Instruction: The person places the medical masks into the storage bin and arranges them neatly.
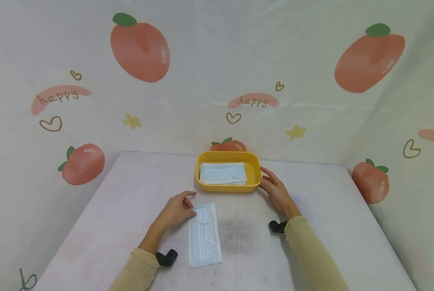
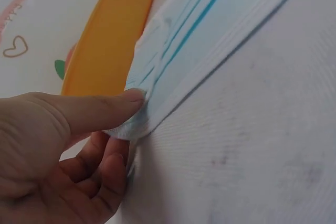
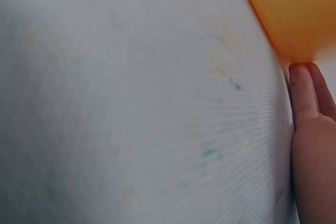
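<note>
Your left hand (image 1: pixel 175 210) pinches the top left corner of the loose face mask (image 1: pixel 204 236), thumb over and fingers under, as the left wrist view shows. The mask lies flat on the desk (image 1: pixel 329 226), just in front of the yellow tray (image 1: pixel 254 163). Your right hand (image 1: pixel 275 190) rests with straight fingers against the tray's right wall and grips nothing.

To do this well, keep the pinch on the mask's corner hem, not on the pleats, so the folds stay closed. Lift evenly so the ear loops do not drag or catch on the tray rim. Hold the tray steady with the flat fingers; it looks light and could slide.

How many masks make up the stack (image 1: pixel 222 173) in the tray is hard to count. The right wrist view shows only fingertips, a corner of the tray and blurred desk. Your left fingers under the mask are partly hidden.
</note>
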Demonstrator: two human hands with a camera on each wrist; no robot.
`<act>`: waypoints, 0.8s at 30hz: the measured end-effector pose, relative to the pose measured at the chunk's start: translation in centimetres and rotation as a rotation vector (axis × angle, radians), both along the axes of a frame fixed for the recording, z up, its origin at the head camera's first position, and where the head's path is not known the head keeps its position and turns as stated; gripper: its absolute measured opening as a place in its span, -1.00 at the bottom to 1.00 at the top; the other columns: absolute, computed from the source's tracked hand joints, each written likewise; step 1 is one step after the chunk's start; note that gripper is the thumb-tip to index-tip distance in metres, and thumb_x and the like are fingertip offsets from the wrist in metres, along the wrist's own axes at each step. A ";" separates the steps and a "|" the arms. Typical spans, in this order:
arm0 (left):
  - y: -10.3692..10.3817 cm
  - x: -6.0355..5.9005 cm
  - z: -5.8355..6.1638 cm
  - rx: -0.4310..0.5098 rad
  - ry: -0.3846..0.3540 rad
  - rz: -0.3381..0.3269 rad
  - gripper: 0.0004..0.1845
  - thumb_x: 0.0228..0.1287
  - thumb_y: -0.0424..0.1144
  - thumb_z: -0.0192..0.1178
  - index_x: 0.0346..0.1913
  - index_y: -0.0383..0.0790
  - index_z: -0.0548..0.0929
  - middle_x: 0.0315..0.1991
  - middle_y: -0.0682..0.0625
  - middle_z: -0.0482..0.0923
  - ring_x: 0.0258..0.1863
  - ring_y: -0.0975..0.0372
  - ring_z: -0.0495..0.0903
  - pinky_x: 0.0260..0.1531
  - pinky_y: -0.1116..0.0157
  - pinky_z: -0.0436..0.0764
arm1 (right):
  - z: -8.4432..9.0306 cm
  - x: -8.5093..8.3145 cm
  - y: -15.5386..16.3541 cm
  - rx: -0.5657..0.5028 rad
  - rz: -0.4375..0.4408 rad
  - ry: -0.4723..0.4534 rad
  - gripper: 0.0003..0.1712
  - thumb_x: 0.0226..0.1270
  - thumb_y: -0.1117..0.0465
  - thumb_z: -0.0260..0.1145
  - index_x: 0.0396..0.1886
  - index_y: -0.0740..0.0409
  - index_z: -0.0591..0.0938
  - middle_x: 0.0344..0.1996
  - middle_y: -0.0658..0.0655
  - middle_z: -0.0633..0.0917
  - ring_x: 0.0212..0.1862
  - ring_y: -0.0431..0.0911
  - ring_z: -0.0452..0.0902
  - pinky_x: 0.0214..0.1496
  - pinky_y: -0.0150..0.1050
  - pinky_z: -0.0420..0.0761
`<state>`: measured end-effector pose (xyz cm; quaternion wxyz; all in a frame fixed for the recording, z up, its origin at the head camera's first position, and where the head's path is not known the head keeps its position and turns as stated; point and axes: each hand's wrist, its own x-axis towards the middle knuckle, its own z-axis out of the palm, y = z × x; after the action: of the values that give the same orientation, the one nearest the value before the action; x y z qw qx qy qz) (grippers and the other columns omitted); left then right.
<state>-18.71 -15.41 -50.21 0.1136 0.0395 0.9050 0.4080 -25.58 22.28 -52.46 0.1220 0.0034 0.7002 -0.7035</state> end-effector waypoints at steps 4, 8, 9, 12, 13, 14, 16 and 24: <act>-0.5 0.0 0.3 -0.010 -0.004 -0.054 -0.60 0.17 -0.37 0.44 0.10 -0.14 0.72 -0.37 0.05 0.56 -0.38 0.24 0.46 -0.37 0.38 0.46 | 0.1 0.0 0.0 -0.009 -0.003 -0.010 -0.32 0.59 0.01 0.17 0.60 -0.19 0.23 0.48 0.24 0.29 0.33 -0.08 0.43 0.34 -0.47 0.52; -0.9 0.0 0.5 -0.022 -0.023 -0.094 -0.78 0.29 -0.36 0.32 -0.04 -0.14 0.79 -0.32 0.04 0.58 -0.28 0.22 0.47 -0.26 0.32 0.48 | 0.2 0.1 -0.1 -0.004 -0.005 -0.009 -0.32 0.59 0.01 0.16 0.61 -0.18 0.22 0.47 0.24 0.29 0.32 -0.09 0.44 0.37 -0.44 0.51; -0.9 0.0 0.6 -0.020 -0.036 -0.094 -0.80 0.31 -0.35 0.30 -0.05 -0.15 0.79 -0.31 0.03 0.58 -0.26 0.21 0.47 -0.23 0.31 0.48 | 0.2 0.1 -0.1 -0.002 -0.005 -0.008 -0.32 0.59 0.01 0.16 0.61 -0.18 0.22 0.47 0.24 0.29 0.32 -0.09 0.44 0.40 -0.41 0.50; -1.1 0.0 0.6 0.010 -0.063 -0.097 -0.82 0.32 -0.34 0.25 -0.07 -0.20 0.77 -0.27 -0.01 0.60 -0.26 0.20 0.51 -0.26 0.30 0.53 | 0.2 0.1 -0.1 -0.001 -0.007 -0.013 -0.33 0.59 0.02 0.16 0.60 -0.19 0.23 0.48 0.23 0.29 0.34 -0.07 0.43 0.49 -0.30 0.43; -1.1 0.0 0.6 0.027 -0.077 -0.097 -0.83 0.32 -0.33 0.24 -0.08 -0.20 0.76 -0.25 -0.02 0.60 -0.28 0.20 0.53 -0.28 0.31 0.56 | 0.1 0.1 0.0 0.004 -0.006 -0.015 -0.33 0.59 0.01 0.15 0.60 -0.20 0.22 0.49 0.23 0.29 0.35 -0.07 0.42 0.52 -0.26 0.41; -1.1 0.0 0.6 0.043 -0.092 -0.100 -0.83 0.32 -0.32 0.23 -0.09 -0.20 0.74 -0.23 -0.03 0.61 -0.30 0.20 0.54 -0.31 0.31 0.57 | 0.1 0.0 0.0 0.009 -0.004 -0.016 -0.33 0.60 0.00 0.15 0.61 -0.21 0.22 0.49 0.22 0.28 0.36 -0.06 0.41 0.54 -0.23 0.39; -1.1 0.1 0.6 0.080 -0.117 -0.108 -0.85 0.31 -0.31 0.23 -0.11 -0.21 0.71 -0.19 -0.06 0.62 -0.35 0.20 0.56 -0.36 0.31 0.60 | 0.0 0.0 0.0 0.011 -0.003 -0.020 -0.33 0.60 -0.01 0.15 0.61 -0.22 0.21 0.50 0.21 0.26 0.37 -0.05 0.40 0.56 -0.19 0.35; -1.1 0.2 0.9 0.109 -0.177 -0.152 -0.87 0.26 -0.31 0.12 -0.17 -0.22 0.62 -0.42 0.00 0.55 -0.53 0.21 0.52 -0.48 0.33 0.53 | -0.2 -0.1 0.0 0.008 -0.003 -0.024 -0.32 0.59 -0.01 0.16 0.61 -0.22 0.22 0.50 0.21 0.26 0.40 -0.02 0.39 0.60 -0.10 0.30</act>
<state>-18.47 -16.50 -49.29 0.2213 0.0778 0.8624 0.4486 -25.72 22.30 -52.65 0.1293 0.0132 0.7014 -0.7009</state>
